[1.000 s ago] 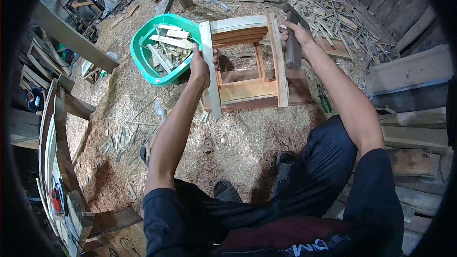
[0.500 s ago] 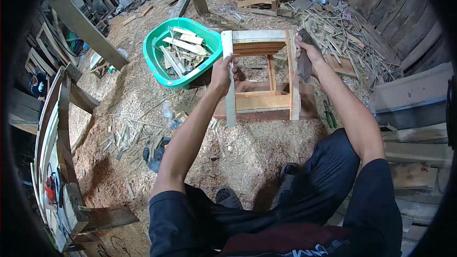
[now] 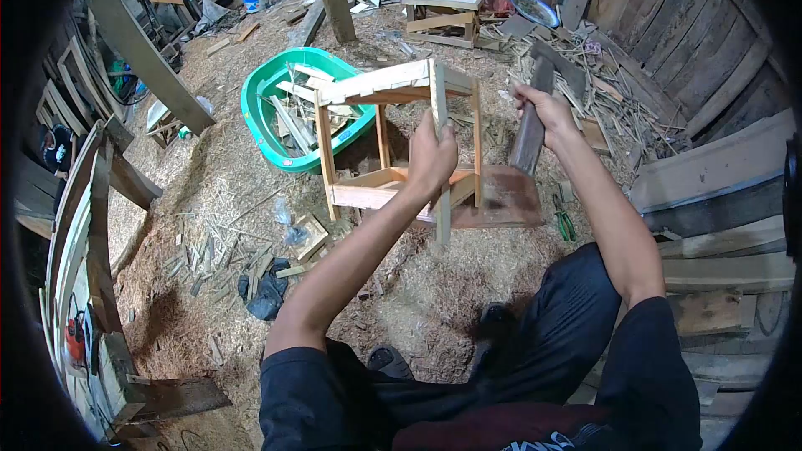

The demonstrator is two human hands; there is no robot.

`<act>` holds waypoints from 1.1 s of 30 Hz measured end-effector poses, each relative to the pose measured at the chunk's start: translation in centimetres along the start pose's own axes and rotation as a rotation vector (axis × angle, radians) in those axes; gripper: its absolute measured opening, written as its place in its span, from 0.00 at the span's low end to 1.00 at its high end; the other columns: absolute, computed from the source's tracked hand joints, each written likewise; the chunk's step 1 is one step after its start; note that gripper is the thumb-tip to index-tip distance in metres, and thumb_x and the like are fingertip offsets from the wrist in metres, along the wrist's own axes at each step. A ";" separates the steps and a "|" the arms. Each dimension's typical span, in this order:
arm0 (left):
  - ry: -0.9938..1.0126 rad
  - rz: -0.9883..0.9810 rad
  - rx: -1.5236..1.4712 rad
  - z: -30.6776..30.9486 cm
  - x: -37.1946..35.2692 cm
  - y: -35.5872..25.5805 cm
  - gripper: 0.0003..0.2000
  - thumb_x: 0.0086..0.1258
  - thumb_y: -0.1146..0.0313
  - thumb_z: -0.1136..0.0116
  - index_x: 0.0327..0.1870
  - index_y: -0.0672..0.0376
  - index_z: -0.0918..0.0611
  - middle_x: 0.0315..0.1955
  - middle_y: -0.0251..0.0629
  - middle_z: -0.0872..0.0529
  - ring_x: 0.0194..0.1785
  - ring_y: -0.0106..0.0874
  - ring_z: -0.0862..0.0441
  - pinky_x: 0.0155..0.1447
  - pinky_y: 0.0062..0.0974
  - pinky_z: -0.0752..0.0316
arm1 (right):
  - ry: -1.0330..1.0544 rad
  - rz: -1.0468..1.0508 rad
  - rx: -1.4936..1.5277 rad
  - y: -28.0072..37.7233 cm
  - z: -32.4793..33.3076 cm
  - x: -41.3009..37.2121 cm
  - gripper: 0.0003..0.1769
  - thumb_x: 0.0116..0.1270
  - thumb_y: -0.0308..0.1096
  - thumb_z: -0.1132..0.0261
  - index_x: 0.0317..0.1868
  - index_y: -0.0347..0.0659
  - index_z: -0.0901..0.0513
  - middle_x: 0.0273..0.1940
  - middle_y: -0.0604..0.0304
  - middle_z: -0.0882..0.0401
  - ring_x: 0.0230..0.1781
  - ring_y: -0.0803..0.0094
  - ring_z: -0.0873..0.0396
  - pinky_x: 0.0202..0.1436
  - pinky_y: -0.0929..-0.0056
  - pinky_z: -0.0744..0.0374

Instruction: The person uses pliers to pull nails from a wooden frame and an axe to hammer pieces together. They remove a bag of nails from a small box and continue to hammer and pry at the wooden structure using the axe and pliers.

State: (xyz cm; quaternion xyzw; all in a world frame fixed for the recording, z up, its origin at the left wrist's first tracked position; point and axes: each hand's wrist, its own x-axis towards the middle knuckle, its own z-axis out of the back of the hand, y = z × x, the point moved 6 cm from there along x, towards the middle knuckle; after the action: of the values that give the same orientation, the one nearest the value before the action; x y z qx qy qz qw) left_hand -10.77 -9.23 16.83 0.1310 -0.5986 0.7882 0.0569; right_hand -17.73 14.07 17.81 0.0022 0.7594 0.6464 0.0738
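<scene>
My left hand [image 3: 432,154] is closed around the near upright of a small wooden stool frame [image 3: 372,83], which has legs, a slatted top and lower rails. The frame is turned at an angle, over a reddish-brown board [image 3: 510,198] lying on the floor. In my right hand [image 3: 547,113], to the right of the frame and apart from it, is a dark wooden mallet [image 3: 530,146]. Its thick shaft points down toward me, and a dark crosspiece shows at the far end.
A green tub [image 3: 259,129] of wood offcuts stands behind the frame at left. Green-handled pliers [image 3: 565,221] lie right of the board. Sawdust and scraps cover the floor. A curved wooden piece [image 3: 104,267] stands at left, stacked planks [image 3: 718,271] at right.
The stool frame has been turned, so one upright now stands closest to me, with my left hand moved rightward on it. My right hand has drawn the mallet away from the frame's side.
</scene>
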 end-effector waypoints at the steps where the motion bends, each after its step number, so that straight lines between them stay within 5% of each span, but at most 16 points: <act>1: 0.003 0.006 -0.016 -0.2 -0.4 -0.1 0.09 0.74 0.72 0.50 0.49 0.69 0.25 0.28 0.54 0.18 0.34 0.42 0.17 0.42 0.44 0.25 | 0.020 0.055 -0.055 1.0 -1.3 -1.4 0.16 0.60 0.36 0.24 0.40 0.35 0.19 0.33 0.60 0.18 0.29 0.74 0.18 0.31 0.72 0.19; 5: 0.111 0.033 0.011 -2.4 -1.7 0.1 0.13 0.73 0.70 0.49 0.55 0.66 0.28 0.34 0.52 0.16 0.40 0.47 0.16 0.46 0.42 0.24 | 0.156 0.074 -0.128 -0.3 -4.9 -2.0 0.21 0.61 0.35 0.24 0.48 0.34 0.22 0.35 0.58 0.17 0.29 0.77 0.20 0.30 0.79 0.22; 6: 0.124 -0.016 -0.038 -3.0 -2.1 -0.2 0.17 0.72 0.71 0.47 0.58 0.66 0.29 0.42 0.56 0.17 0.50 0.52 0.18 0.55 0.45 0.26 | 0.178 0.070 -0.177 0.7 -6.0 -3.6 0.21 0.59 0.34 0.24 0.48 0.35 0.21 0.37 0.58 0.16 0.31 0.75 0.18 0.32 0.77 0.20; 9: 0.143 -0.182 -0.009 -4.3 -1.9 1.1 0.19 0.70 0.71 0.45 0.60 0.65 0.30 0.47 0.57 0.19 0.55 0.53 0.21 0.60 0.44 0.29 | 0.258 0.037 -0.208 0.7 -7.0 -4.5 0.21 0.57 0.33 0.23 0.48 0.35 0.20 0.37 0.58 0.16 0.32 0.74 0.18 0.34 0.74 0.19; 13: 0.369 -0.314 0.038 -4.6 -1.5 2.2 0.25 0.69 0.71 0.42 0.67 0.63 0.31 0.50 0.47 0.20 0.56 0.40 0.22 0.64 0.37 0.30 | 0.190 0.242 -0.253 0.4 -5.9 -4.0 0.20 0.56 0.30 0.23 0.47 0.35 0.20 0.37 0.59 0.16 0.33 0.74 0.18 0.39 0.72 0.19; 17: 0.594 0.025 -0.249 -6.2 -2.8 4.5 0.24 0.74 0.72 0.45 0.70 0.60 0.34 0.48 0.39 0.21 0.48 0.28 0.21 0.51 0.30 0.22 | 0.129 0.249 -0.299 -0.2 -4.4 -3.4 0.18 0.57 0.30 0.23 0.45 0.36 0.20 0.37 0.59 0.16 0.34 0.74 0.17 0.40 0.73 0.19; 18: 0.566 0.073 -0.337 -6.3 -2.9 4.2 0.21 0.75 0.72 0.47 0.68 0.61 0.32 0.40 0.38 0.20 0.40 0.28 0.19 0.40 0.28 0.20 | 0.130 0.224 -0.293 -0.5 -4.3 -3.2 0.18 0.57 0.30 0.23 0.45 0.36 0.21 0.37 0.59 0.16 0.34 0.74 0.17 0.40 0.73 0.19; 21: 0.461 0.374 -0.446 -5.9 -2.8 4.4 0.17 0.77 0.70 0.50 0.64 0.63 0.31 0.31 0.34 0.22 0.34 0.25 0.19 0.34 0.25 0.21 | 0.174 0.163 -0.132 -0.7 -4.2 -3.0 0.17 0.61 0.29 0.26 0.47 0.34 0.20 0.38 0.57 0.15 0.35 0.74 0.17 0.39 0.75 0.18; 22: 0.345 0.237 -0.286 -4.5 -2.1 2.8 0.15 0.80 0.66 0.53 0.61 0.65 0.29 0.26 0.29 0.26 0.27 0.22 0.24 0.27 0.21 0.26 | 0.189 0.132 -0.009 -0.6 -4.7 -3.1 0.16 0.62 0.29 0.27 0.48 0.33 0.20 0.39 0.57 0.15 0.34 0.74 0.17 0.38 0.76 0.17; 23: 0.381 0.314 -0.197 -3.3 -1.6 2.3 0.16 0.81 0.61 0.53 0.58 0.64 0.27 0.24 0.27 0.29 0.23 0.20 0.29 0.24 0.19 0.31 | 0.205 0.098 0.114 -0.5 -5.2 -3.2 0.16 0.63 0.29 0.28 0.48 0.32 0.20 0.39 0.56 0.15 0.34 0.75 0.17 0.38 0.76 0.17; 28: 0.248 0.298 -0.488 1.1 3.2 4.3 0.16 0.81 0.56 0.52 0.56 0.60 0.26 0.25 0.28 0.30 0.22 0.20 0.33 0.23 0.19 0.37 | 0.248 -0.159 -0.200 1.2 -4.3 -4.2 0.16 0.67 0.40 0.28 0.37 0.34 0.17 0.31 0.61 0.17 0.26 0.79 0.20 0.27 0.83 0.20; 33: -0.037 0.247 -0.938 3.3 4.9 7.3 0.22 0.82 0.48 0.60 0.57 0.60 0.30 0.27 0.28 0.33 0.21 0.20 0.39 0.22 0.20 0.40 | 0.149 -0.226 -0.138 -1.6 -0.9 -0.7 0.23 0.69 0.53 0.32 0.31 0.40 0.21 0.26 0.63 0.21 0.21 0.78 0.22 0.24 0.79 0.22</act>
State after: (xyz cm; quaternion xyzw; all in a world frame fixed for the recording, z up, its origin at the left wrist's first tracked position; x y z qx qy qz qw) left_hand -16.78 -14.76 12.20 0.0330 -0.9015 0.4316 0.0052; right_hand -17.00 12.86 16.44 -0.1362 0.7119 0.6831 0.0896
